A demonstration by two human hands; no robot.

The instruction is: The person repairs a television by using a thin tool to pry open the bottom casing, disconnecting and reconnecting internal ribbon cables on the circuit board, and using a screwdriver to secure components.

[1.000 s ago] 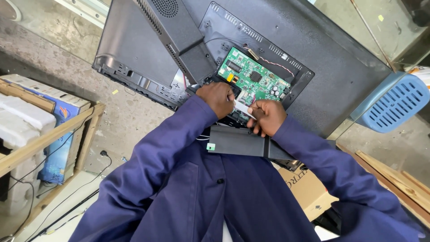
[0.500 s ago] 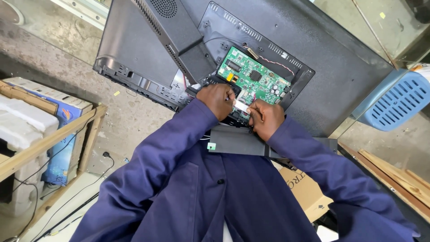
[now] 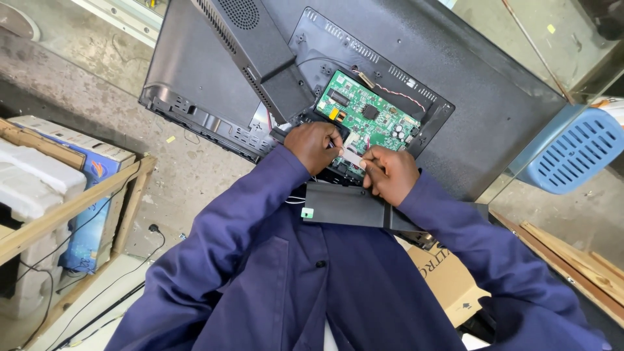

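Note:
A black flat-screen television lies face down with part of its back cover off. A green circuit board shows in the opening. Both my hands work at the board's near edge. My left hand and my right hand pinch the two ends of a flat white ribbon cable between their fingertips. A loose black cover panel rests just below my hands, against my blue sleeves.
A blue plastic basket stands at the right. A cardboard box sits under my right arm. At the left are a wooden rack, white foam blocks and a blue carton. Cables trail over the concrete floor.
My right hand has moved slightly up and closer to the left hand, so both now hold the white ribbon cable near the board's edge.

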